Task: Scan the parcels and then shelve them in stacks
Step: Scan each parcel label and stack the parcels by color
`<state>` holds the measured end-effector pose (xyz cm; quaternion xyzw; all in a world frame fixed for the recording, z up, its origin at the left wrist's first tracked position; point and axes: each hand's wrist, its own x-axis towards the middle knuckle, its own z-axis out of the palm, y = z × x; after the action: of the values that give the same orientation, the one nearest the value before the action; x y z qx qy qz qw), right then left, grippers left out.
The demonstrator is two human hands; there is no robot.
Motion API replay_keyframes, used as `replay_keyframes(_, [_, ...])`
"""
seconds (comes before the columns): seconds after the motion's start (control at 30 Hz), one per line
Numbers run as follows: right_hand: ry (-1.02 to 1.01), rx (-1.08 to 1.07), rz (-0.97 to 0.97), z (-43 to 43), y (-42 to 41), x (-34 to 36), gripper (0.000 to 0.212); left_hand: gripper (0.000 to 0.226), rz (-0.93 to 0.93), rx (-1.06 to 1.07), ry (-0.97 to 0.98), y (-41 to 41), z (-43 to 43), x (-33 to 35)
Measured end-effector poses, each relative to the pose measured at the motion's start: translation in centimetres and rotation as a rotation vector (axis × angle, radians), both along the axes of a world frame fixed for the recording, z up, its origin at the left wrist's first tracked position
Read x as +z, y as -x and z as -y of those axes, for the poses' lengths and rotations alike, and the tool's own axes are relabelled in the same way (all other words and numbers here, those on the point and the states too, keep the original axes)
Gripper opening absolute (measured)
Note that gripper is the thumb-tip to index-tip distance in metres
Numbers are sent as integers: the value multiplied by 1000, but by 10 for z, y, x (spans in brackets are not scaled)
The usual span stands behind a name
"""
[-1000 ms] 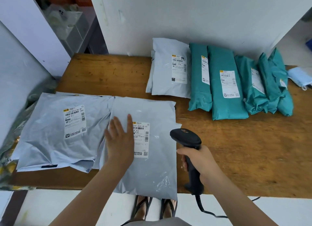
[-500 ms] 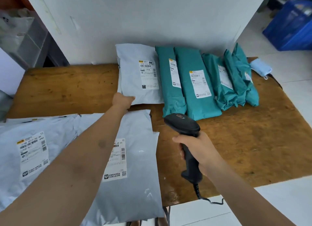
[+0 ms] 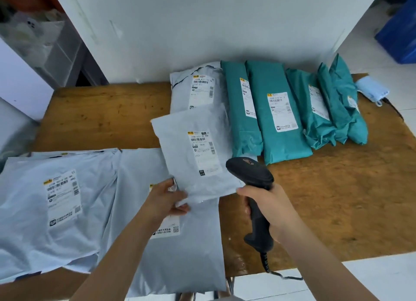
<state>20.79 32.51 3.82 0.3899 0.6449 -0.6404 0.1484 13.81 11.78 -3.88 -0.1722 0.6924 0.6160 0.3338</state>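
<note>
Half a second ago, reaching to the grey pile at 12 o'clock. Now drawn back toward the middle with a small grey parcel point(image 3: 198, 156), label up, tilted above the worktop point(image 3: 337, 199). Pinched at its near corner between thumb and fingers point(image 3: 180, 209) of the left hand point(image 3: 165, 201). Uncovered at 12 o'clock: another grey parcel point(image 3: 198, 86), beside the teal parcels point(image 3: 279, 111) at 1 to 2 o'clock. At 5 o'clock of the held parcel, the scanner point(image 3: 249, 177), its handle wrapped by the curled fingers of the right hand point(image 3: 267, 208), its head just beside the label. Probably set for the scan; shelving not yet begun. Two large grey parcels point(image 3: 60, 199) flat at 8 o'clock.
</note>
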Motion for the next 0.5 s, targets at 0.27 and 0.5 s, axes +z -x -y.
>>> replay_keyframes(0.27, [42,138,96,26,-15,-9,17,17,-22,69,342,-91,63,-34])
replay_keyframes(0.5, [95,163,138,45,-9,-11,8,40,-137,120,542,-48,26,-29])
